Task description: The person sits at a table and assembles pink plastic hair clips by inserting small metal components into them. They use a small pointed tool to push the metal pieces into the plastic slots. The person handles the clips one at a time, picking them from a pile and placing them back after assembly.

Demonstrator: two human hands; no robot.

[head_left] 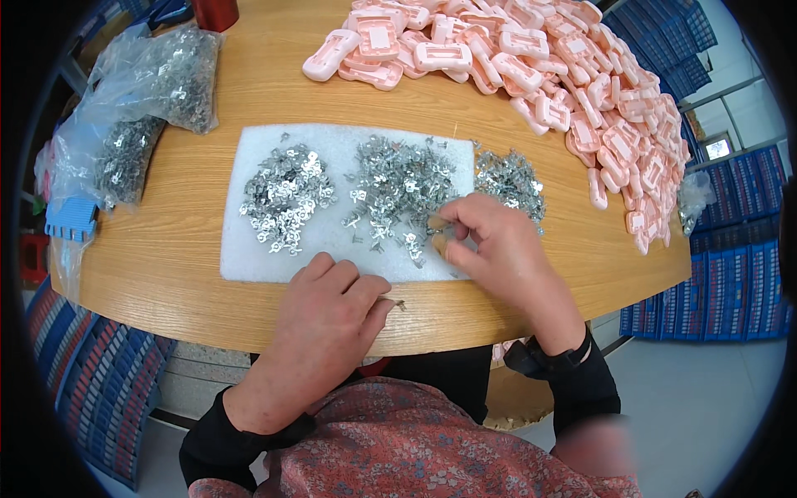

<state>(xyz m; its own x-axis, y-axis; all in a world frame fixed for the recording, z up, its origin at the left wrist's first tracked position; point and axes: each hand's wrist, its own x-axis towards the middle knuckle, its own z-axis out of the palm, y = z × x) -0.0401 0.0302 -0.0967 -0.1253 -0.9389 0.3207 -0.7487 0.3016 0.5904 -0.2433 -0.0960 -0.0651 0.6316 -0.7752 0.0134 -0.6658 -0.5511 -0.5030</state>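
My left hand (330, 311) is closed near the table's front edge, a small metal clip (400, 305) pinched between thumb and forefinger. Over the right part of a white foam sheet (342, 224), my right hand (496, 241) curls its thumb and forefinger together at the middle heap of small metal parts (403, 183). Whatever sits between those fingertips is too small and blurred to make out. Flat shiny metal tabs (286, 195) form a heap on the sheet's left side. Another metal heap (510, 184) lies at the sheet's right edge, partly behind my right hand.
A large pile of pink plastic shells (581, 91) covers the table's far right. Clear bags of metal parts (178, 79) lie at the far left, by a blue foam piece (71, 217) and a red cylinder (215, 13). Blue racks (706, 290) stand beyond the wooden table (158, 266).
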